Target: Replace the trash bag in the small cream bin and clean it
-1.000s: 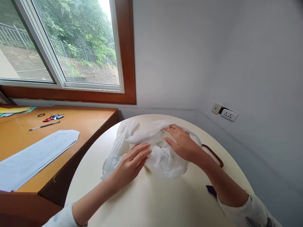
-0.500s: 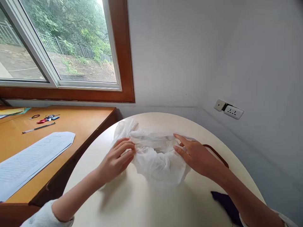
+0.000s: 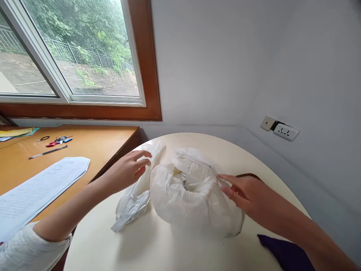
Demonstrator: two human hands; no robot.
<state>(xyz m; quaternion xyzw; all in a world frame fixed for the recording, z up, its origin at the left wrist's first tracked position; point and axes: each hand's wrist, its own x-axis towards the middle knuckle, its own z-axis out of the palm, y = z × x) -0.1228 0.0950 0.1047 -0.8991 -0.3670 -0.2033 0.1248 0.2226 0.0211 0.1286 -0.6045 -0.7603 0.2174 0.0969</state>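
A crumpled white plastic bag sits in the middle of the round table, its mouth gathered loosely and facing up. Something yellowish and pale shows through the gap in its top, too hidden to name. To its left lies a second clear-white plastic bag, flattened and wrinkled. My left hand hovers over that second bag with fingers bent and apart, holding nothing. At the right side of the gathered bag, my right hand touches the plastic with its index finger and thumb spread.
The pale round table bears a dark purple cloth at front right and a brown strap behind my right hand. Left of it, a wooden desk holds papers, a pen and keys.
My left hand has come off the gathered bag, moving left and up. My right hand has shifted slightly right and down. The bag looks fuller and sits nearer to me.
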